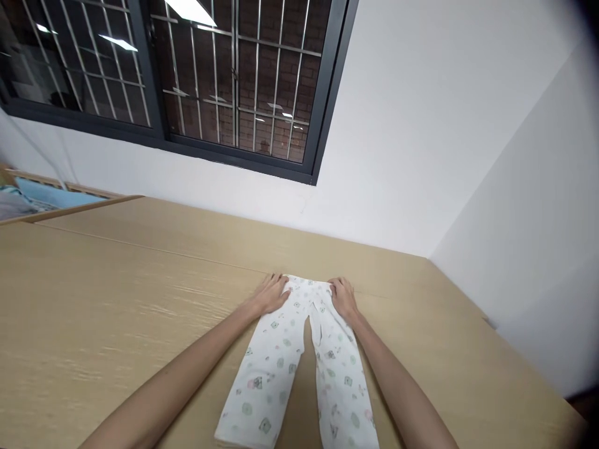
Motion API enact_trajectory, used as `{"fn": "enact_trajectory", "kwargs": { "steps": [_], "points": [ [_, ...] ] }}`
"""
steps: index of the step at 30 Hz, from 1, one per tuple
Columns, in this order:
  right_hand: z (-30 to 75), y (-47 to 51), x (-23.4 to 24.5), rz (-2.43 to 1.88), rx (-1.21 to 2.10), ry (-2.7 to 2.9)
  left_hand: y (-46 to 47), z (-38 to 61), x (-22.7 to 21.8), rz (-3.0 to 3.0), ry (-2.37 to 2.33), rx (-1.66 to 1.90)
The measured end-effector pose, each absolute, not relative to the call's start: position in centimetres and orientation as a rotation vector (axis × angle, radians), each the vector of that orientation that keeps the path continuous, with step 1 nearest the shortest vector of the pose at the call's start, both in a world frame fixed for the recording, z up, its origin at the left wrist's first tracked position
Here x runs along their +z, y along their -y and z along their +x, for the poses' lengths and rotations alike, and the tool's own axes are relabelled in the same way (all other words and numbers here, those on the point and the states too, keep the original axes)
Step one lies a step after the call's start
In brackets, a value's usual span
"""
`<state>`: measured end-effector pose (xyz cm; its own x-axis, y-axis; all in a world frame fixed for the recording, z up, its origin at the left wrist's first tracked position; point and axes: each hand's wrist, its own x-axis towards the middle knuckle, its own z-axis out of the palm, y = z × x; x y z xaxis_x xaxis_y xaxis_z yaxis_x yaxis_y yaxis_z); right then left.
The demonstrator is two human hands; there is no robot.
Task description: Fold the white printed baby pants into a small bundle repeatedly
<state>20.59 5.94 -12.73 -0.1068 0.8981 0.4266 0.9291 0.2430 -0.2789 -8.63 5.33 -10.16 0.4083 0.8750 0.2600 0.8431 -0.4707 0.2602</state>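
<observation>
A pair of white pants (279, 362) with a small green, grey and pink print lies spread on the wooden surface, waistband away from me and legs toward me. At the left end of the waistband, my left hand (273, 294) grips the cloth, its thumb on the fabric and its fingers bent at the edge. My right hand (344, 299) holds the opposite corner with curled fingers. Part of the cloth at each corner is hidden under the hands. A fold runs down from the crotch along the right leg.
The light wooden tabletop (140, 299) has a seam running across it. Behind it stand a white wall (384, 125) and a dark-framed window (243, 81) with metal bars. At far left is a wooden-railed space with blue fabric (60, 193).
</observation>
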Motion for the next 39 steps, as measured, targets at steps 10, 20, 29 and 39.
{"fn": "enact_trajectory", "kwargs": {
  "steps": [10, 20, 29, 39],
  "points": [
    [20.8, -11.7, -13.1, -1.785, -0.135, 2.037, -10.4, -7.3, -11.0, 2.472, -1.702, 0.505],
    [20.9, -11.5, -13.4, -1.987, -0.117, 1.799, -3.5, -1.2, -8.3, 2.620, -1.568, 0.506],
    [21.0, -11.3, -13.0, -2.033, -0.012, 1.744, 12.5, 8.4, -11.1, 2.801, -0.818, 0.130],
    [21.1, -11.4, -12.7, -1.947, 0.085, 1.725, 12.3, 8.2, -9.9, 2.619, -0.820, 0.284]
  ]
}}
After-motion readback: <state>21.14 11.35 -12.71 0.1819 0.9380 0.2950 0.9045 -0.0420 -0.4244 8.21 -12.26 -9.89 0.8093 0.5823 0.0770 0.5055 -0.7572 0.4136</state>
